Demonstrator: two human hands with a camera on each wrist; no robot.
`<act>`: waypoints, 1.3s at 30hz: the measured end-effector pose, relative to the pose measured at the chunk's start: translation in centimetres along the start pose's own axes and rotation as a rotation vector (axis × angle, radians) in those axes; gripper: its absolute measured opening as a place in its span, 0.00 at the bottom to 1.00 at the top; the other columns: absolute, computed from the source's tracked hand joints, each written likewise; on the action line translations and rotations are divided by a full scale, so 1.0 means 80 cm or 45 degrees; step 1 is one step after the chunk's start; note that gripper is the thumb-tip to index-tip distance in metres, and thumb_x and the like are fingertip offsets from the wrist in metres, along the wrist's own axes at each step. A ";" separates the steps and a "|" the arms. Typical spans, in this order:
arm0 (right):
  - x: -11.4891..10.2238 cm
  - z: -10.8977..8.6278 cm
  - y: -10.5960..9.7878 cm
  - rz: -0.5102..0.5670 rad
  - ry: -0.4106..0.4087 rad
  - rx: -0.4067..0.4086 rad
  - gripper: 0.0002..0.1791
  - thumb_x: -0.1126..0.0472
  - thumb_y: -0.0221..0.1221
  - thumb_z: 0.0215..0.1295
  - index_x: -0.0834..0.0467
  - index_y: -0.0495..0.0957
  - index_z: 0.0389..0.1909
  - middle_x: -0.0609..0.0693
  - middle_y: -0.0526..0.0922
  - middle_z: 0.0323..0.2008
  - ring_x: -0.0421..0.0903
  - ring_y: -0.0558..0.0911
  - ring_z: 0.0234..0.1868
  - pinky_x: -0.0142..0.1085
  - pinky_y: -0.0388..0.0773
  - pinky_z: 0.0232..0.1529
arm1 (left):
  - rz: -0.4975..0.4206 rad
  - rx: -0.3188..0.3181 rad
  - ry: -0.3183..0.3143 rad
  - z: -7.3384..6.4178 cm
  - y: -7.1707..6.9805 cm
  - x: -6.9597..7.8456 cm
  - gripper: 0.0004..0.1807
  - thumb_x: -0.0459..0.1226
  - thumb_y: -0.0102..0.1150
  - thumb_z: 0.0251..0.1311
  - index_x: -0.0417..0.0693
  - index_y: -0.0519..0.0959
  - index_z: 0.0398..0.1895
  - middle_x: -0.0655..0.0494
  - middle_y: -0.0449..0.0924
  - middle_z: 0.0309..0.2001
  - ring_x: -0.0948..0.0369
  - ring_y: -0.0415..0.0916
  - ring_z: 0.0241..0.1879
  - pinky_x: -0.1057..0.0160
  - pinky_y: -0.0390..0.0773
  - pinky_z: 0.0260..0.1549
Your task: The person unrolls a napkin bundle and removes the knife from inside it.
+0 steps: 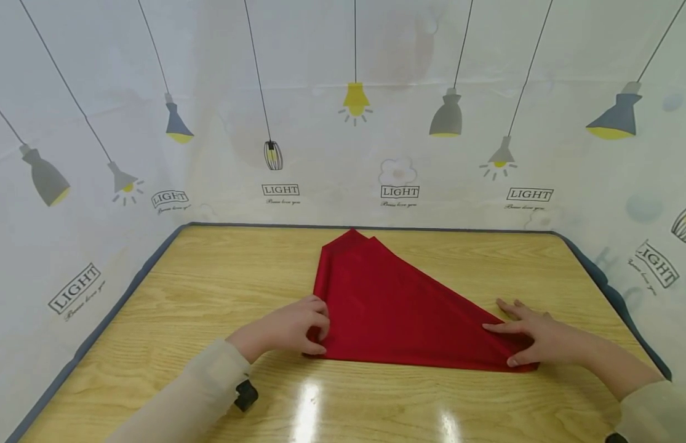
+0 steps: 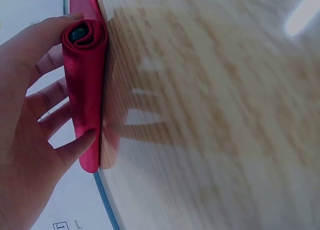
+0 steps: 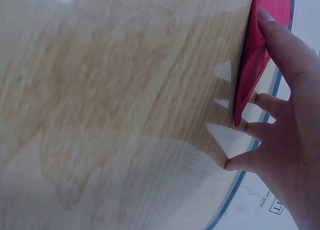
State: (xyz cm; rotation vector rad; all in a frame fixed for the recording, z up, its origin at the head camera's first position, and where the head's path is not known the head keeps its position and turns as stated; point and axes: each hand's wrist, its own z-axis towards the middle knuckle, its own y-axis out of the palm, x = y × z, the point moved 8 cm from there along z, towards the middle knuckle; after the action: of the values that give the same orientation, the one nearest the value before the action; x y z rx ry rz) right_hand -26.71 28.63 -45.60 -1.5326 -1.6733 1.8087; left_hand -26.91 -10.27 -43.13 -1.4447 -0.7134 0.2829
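A red cloth [image 1: 398, 301] lies folded on the table, with a peak at the back and a narrow corner at the right. My left hand [image 1: 290, 326] grips its left edge, which is rolled up. In the left wrist view the thumb and curled fingers of that hand hold the roll [image 2: 82, 97], and a shiny dark green thing [image 2: 78, 35] shows inside its end; the rest of it is hidden. At the right corner my right hand [image 1: 536, 335] rests on the cloth with its fingers spread, some of them touching the table beyond, as the right wrist view shows.
The wooden table [image 1: 226, 264] has a dark blue edge [image 1: 376, 229]. Behind it and at both sides stands a pale wall covering [image 1: 320, 135] printed with hanging lamps and the word LIGHT. Bright reflections lie on the tabletop near the front.
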 end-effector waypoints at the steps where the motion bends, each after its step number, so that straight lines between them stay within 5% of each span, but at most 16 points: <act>1: 0.000 0.000 0.000 0.000 0.000 0.001 0.35 0.43 0.68 0.54 0.44 0.74 0.65 0.70 0.51 0.71 0.77 0.43 0.68 0.80 0.36 0.50 | -0.001 -0.002 -0.005 -0.001 0.000 -0.001 0.14 0.46 0.71 0.54 0.59 0.74 0.21 0.67 0.67 0.35 0.64 0.63 0.44 0.66 0.69 0.44; 13: 0.001 0.002 -0.003 0.018 0.012 0.004 0.35 0.41 0.67 0.54 0.42 0.74 0.65 0.70 0.50 0.72 0.77 0.42 0.69 0.79 0.34 0.51 | -0.080 0.021 -0.012 -0.023 -0.010 -0.013 0.04 0.38 0.66 0.54 0.57 0.81 0.29 0.65 0.70 0.42 0.63 0.66 0.46 0.65 0.72 0.46; 24: 0.002 0.004 -0.001 0.014 -0.006 0.005 0.35 0.43 0.68 0.54 0.44 0.74 0.65 0.70 0.50 0.71 0.77 0.42 0.68 0.79 0.35 0.50 | -0.092 0.015 -0.017 -0.034 -0.015 -0.017 0.09 0.31 0.58 0.51 0.54 0.83 0.32 0.60 0.71 0.45 0.60 0.66 0.48 0.62 0.72 0.47; 30: 0.003 0.003 0.001 0.019 -0.018 0.003 0.35 0.43 0.68 0.54 0.44 0.74 0.65 0.71 0.50 0.71 0.78 0.42 0.68 0.80 0.35 0.50 | -0.087 0.019 -0.068 -0.039 -0.018 -0.021 0.04 0.39 0.63 0.57 0.58 0.79 0.28 0.63 0.70 0.42 0.61 0.65 0.47 0.60 0.71 0.47; 39: 0.002 0.000 0.002 0.058 -0.002 -0.002 0.35 0.43 0.68 0.55 0.44 0.74 0.65 0.70 0.49 0.72 0.77 0.40 0.69 0.78 0.33 0.52 | 0.000 0.051 -0.134 -0.044 -0.017 -0.028 0.13 0.48 0.73 0.52 0.58 0.76 0.25 0.62 0.70 0.44 0.60 0.65 0.49 0.60 0.72 0.48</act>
State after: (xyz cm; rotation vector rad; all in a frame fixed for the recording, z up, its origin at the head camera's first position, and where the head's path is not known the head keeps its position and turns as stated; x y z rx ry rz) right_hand -26.70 28.71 -45.85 -1.5833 -1.6533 1.8319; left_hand -26.89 -14.57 -42.33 -1.3996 -0.7890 0.3735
